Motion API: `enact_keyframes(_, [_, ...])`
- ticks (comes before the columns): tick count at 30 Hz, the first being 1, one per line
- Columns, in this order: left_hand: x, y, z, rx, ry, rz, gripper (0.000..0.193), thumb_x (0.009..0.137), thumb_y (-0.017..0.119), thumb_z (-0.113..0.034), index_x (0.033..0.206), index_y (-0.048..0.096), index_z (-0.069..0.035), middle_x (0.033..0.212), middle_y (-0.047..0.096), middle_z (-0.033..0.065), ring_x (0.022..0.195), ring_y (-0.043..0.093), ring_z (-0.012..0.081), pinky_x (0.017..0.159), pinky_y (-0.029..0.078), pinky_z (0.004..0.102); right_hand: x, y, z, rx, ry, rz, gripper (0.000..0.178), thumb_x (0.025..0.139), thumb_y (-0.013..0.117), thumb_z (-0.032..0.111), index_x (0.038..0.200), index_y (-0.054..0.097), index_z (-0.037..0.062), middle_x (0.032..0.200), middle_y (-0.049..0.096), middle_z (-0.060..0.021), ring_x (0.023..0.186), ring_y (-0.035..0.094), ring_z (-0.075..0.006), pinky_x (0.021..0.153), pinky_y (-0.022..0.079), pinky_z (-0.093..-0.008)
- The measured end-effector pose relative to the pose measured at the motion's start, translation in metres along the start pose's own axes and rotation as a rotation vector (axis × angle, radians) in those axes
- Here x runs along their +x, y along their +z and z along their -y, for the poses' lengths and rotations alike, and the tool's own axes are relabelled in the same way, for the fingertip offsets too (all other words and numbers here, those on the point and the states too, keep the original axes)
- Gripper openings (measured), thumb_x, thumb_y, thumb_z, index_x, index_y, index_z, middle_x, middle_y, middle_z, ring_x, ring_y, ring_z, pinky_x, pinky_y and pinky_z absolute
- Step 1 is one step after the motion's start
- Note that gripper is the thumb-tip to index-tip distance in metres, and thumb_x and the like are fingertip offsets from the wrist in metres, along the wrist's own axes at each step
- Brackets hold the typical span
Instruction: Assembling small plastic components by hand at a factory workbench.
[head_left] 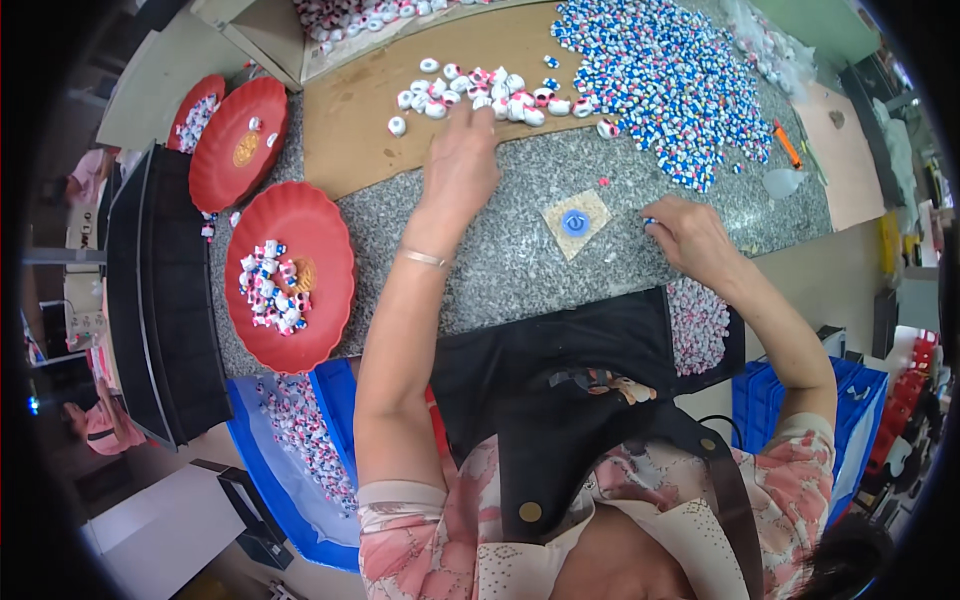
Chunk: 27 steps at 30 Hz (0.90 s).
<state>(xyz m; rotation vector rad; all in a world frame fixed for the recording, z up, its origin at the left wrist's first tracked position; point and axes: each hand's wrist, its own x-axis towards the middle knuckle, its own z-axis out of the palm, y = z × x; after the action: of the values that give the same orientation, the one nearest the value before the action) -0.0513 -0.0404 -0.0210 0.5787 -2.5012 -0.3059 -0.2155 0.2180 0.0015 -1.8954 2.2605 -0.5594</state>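
I see the left hand [458, 150] spread, fingers reaching into the row of white-pink pieces [490, 98] on the board [350, 120]. Right hand [690, 235] pinches a small blue-white bead [650, 221] beside the blue jig [574, 222] on the surface [500, 260]. Judged step: picking parts to join; next calls for a clean single-piece pick. Blue bead pile [670, 80] sits behind, red plate [290, 275] at left.

Worn on the head, looking steeply down, close over the speckled grey stone surface [520, 210] and the person's own forearms entering from the lower edge. Wide fisheye, edges bent toward the dark rim. Single view only.
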Motion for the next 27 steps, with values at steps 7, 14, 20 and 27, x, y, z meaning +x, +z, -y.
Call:
enact_keyframes(7, [-0.084, -0.037, -0.031, -1.388, -0.599, 0.092, 0.029, 0.085, 0.066, 0.002, 0.114, 0.06, 0.001, 0.106, 0.064, 0.0064, 0.099, 0.061, 0.0101, 0.084, 0.05, 0.0235, 0.022, -0.004, 0.03, 0.244, -0.171, -0.019, 0.011, 0.08, 0.062, 0.001, 0.09, 0.064, 0.0015, 0.08, 0.063, -0.0142, 0.074, 0.063, -0.0344, 0.063, 0.051, -0.0432])
enact_keyframes(14, [-0.127, -0.045, -0.042, -1.466, -0.542, -0.011, 0.038, 0.084, 0.063, 0.01, 0.121, 0.056, 0.003, 0.108, 0.063, 0.0068, 0.101, 0.061, 0.0136, 0.086, 0.051, 0.0244, 0.058, 0.01, 0.042, -0.072, -0.445, 0.108, 0.009, 0.068, 0.057, -0.005, 0.074, 0.054, 0.0011, 0.075, 0.055, -0.0126, 0.076, 0.061, -0.0324, 0.065, 0.05, -0.0422])
enact_keyframes(20, [-0.13, -0.039, -0.05, -1.487, -0.6, 0.012, 0.037, 0.082, 0.064, 0.013, 0.117, 0.056, 0.003, 0.106, 0.064, 0.0082, 0.1, 0.062, 0.0143, 0.086, 0.053, 0.0249, 0.055, 0.009, 0.047, -0.028, -0.422, 0.083, 0.01, 0.068, 0.059, -0.004, 0.075, 0.054, 0.0005, 0.075, 0.055, -0.0133, 0.073, 0.061, -0.0328, 0.063, 0.05, -0.0433])
enact_keyframes(27, [-0.12, -0.01, -0.071, -1.161, -0.446, -0.097, 0.034, 0.078, 0.069, 0.01, 0.11, 0.06, 0.003, 0.106, 0.061, 0.0108, 0.093, 0.065, 0.0162, 0.081, 0.057, 0.0259, 0.038, 0.005, 0.055, 0.224, -0.116, -0.053, 0.014, 0.084, 0.065, 0.005, 0.096, 0.066, -0.0029, 0.077, 0.064, -0.0106, 0.066, 0.064, -0.0221, 0.061, 0.051, -0.0319])
